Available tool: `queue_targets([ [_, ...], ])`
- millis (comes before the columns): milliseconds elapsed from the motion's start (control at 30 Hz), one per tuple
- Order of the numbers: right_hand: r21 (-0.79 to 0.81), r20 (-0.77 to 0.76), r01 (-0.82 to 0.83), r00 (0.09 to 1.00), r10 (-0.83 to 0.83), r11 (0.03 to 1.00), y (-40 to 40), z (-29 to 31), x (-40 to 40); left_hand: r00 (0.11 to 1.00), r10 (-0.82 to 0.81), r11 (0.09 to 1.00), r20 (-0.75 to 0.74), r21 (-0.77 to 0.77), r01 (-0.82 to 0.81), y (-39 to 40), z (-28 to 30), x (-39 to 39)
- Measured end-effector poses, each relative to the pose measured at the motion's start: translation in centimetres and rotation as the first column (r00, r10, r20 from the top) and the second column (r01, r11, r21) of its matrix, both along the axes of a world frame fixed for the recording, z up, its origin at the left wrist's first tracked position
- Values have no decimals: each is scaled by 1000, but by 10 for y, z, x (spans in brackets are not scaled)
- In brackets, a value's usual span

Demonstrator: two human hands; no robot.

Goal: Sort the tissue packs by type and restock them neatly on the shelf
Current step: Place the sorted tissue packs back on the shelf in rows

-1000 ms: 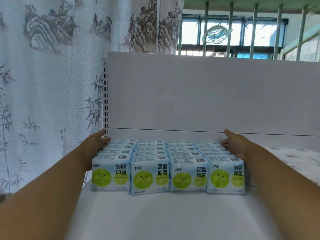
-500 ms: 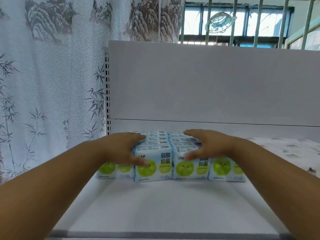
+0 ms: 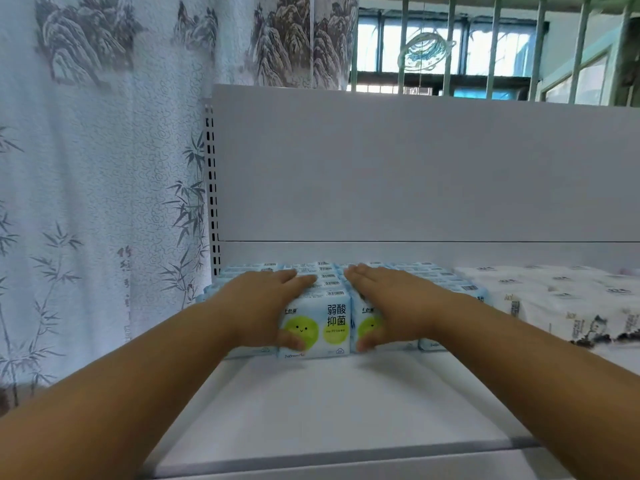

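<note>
Two bare hands lie on a block of blue tissue packs (image 3: 313, 323) standing at the back of a white shelf (image 3: 329, 403). From the middle of the shelf's bare surface, the block sits toward 12 o'clock, against the white back panel (image 3: 415, 168). The packs stand in side-by-side rows running back toward the panel, each front face printed with a green smiling circle and dark characters, barcodes showing on their tops.

The left hand (image 3: 266, 306) rests palm down over the top of the block, its fingers straight and close together, pointing toward 1 o'clock, while its thumb (image 3: 289, 341) hangs down across the front face of a pack. The right hand (image 3: 391, 303) mirrors it: fingers flat and together on the tops, pointing toward 11 o'clock, thumb (image 3: 367, 341) lying against the front of the neighbouring pack. The fingertips of the two hands are near each other but apart, with a narrow strip of pack tops between them. Neither hand is clenched around a pack; both press flat.

At about 3 o'clock from the blue block, just beside it, lie white tissue packs (image 3: 561, 306) with an ink-style print. At 9 o'clock hangs a pale curtain (image 3: 97, 202) patterned with bamboo and mountains. Beyond the panel's top edge, at 12 o'clock, green window bars (image 3: 495, 46) show.
</note>
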State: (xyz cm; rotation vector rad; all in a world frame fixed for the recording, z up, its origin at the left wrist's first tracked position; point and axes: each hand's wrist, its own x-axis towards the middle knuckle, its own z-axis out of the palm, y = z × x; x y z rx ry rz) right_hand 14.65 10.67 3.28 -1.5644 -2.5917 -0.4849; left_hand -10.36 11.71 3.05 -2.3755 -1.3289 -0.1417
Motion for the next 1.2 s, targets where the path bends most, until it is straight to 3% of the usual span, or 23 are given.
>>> queue_targets([
  [233, 20, -59, 15, 998, -14, 1000, 3, -14, -39, 999, -37, 994, -12, 100, 38, 5, -13, 0],
  [467, 30, -138, 14, 990, -10, 999, -10, -3, -28, 997, -55, 987, -62, 149, 64, -10, -5, 11],
  [700, 72, -191, 73, 980, -58, 995, -35, 13, 45, 985, -149, 981, 82, 141, 137, -43, -9, 72],
  [1200, 110, -278, 40, 961, -7, 993, -55, -10, 218, 955, -37, 998, 294, 63, 19, -75, -19, 251],
])
